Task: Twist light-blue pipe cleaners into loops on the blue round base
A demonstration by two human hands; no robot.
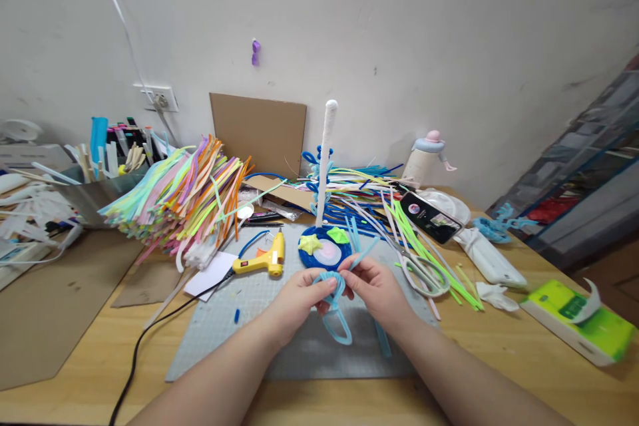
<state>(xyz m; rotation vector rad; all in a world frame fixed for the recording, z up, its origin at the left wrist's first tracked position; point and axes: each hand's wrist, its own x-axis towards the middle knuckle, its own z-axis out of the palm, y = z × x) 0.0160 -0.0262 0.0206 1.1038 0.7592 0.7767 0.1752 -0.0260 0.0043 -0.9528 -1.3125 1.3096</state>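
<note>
Between both hands is a light blue pipe cleaner piece (340, 331), wound at the top with a loop hanging below. My left hand (310, 291) pinches the wound part between thumb and fingers. With its fingertips my right hand (368, 283) grips the same piece, where a free pipe cleaner end sticks up to the right. Just beyond them stands a blue round base (302, 255) bearing two yellow-green stars and a pale pink disc. A white wrapped stick (325, 160) rises upright behind it. More light blue pipe cleaners (383, 339) lie on the cutting mat (299, 363).
A yellow glue gun (262, 261) with a black cord lies left of the base. Scissors (424, 274), green pipe cleaners (417, 236), a phone (432, 216) and a tissue pack (579, 319) are to the right. A large pipe cleaner bundle (184, 193) sits left.
</note>
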